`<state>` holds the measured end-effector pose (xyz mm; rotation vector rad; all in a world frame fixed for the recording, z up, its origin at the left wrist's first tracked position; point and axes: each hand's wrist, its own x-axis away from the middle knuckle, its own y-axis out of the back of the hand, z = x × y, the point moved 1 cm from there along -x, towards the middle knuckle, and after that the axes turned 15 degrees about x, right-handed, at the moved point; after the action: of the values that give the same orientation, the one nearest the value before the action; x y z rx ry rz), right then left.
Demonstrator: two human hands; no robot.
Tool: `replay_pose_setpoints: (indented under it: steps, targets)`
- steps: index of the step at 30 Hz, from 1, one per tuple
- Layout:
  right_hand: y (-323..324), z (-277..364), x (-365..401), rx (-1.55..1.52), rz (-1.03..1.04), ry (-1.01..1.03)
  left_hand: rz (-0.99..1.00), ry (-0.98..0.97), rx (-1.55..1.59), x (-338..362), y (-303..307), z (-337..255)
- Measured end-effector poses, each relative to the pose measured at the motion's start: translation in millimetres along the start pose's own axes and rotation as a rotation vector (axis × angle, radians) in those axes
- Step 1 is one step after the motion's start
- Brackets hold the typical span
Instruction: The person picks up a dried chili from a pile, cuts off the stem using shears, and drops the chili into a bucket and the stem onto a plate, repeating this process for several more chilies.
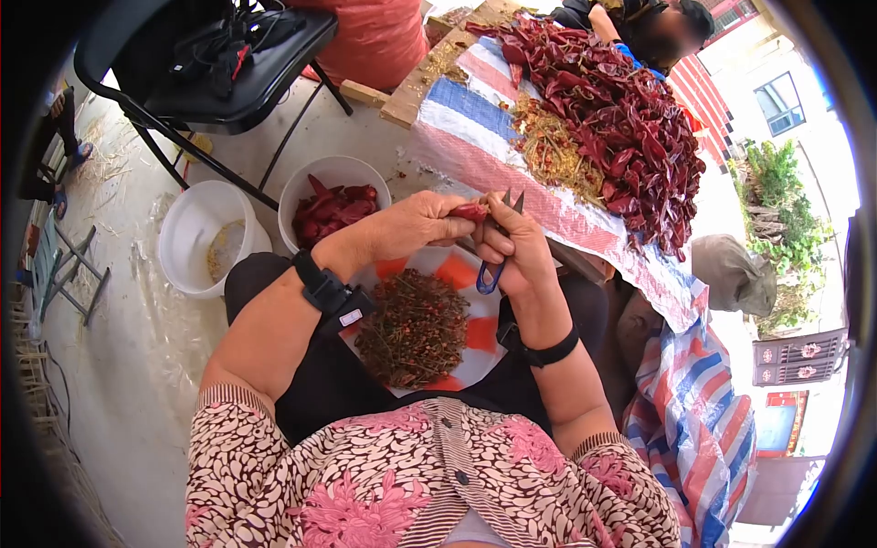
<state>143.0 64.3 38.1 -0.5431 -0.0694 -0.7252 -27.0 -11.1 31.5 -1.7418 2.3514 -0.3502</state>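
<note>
My left hand [427, 219], fingers closed, pinches a dried red chili pepper [468, 212] over my lap. Held in my right hand [521, 245] is a pair of scissors, with a blue handle loop [491, 277] hanging below the fingers and metal blades [514, 201] pointing up. Both hands meet at the pepper's end, beside the blades. Beneath them a white and orange basin [481, 336] rests on my lap, holding a heap of cut stems and bits [411, 329]. To the left, a white bucket [361, 172] contains red chili peppers [333, 215].
A large pile of dried chilies [630, 128] lies on a striped sheet [466, 119] over the table, with yellowish scraps [557, 155] alongside. Another white bucket [187, 228] and a black chair [242, 105] stand at left. Across the pile sits a person [630, 36].
</note>
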Motion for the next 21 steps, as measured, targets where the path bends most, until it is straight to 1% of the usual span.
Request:
replay_pose_setpoints:
  steps: [3, 6, 7, 8, 9, 11, 12, 14, 15, 16, 18, 21]
  targets:
    - [0, -2, 5, -0.212, -0.026, -0.165, 0.030, 0.036, -0.016, 5, 1, -1]
    - [3, -7, 7, -0.451, 0.060, -0.325, 0.106, 0.065, -0.045, 6, 3, 2]
    - [8, -16, 3, -0.488, 0.266, -0.326, 0.140, 0.082, -0.077, 8, 0, -1]
    - [13, -18, 4, -0.419, 0.222, -0.283, 0.175, 0.100, -0.108, 10, -3, -2]
    - [7, -15, 7, -0.349, 0.177, -0.241, 0.182, 0.049, -0.130, 11, -2, 0]
    - [7, -14, 10, -0.224, 0.095, -0.153, 0.129, 0.092, -0.141, 14, -2, 0]
    - [7, -16, 13, -0.075, 0.005, -0.091, 0.107, 0.109, -0.151, 14, -1, -2]
    - [4, -23, 25, 0.236, -0.192, 0.050, 0.075, 0.131, -0.401, 17, 4, -3]
    - [0, -24, 32, 0.459, -0.219, 0.052, 0.058, 0.135, -0.527, 19, 10, -4]
    - [4, -29, 39, 0.724, -0.191, -0.013, -0.001, 0.158, -0.653, 20, 22, 3]
    - [37, -72, 38, 0.923, -0.055, 0.164, -0.137, 0.212, -0.892, 23, 46, 25]
    - [28, -69, 59, 0.893, 0.034, -0.189, -0.193, 0.196, -0.696, 28, 50, 17]
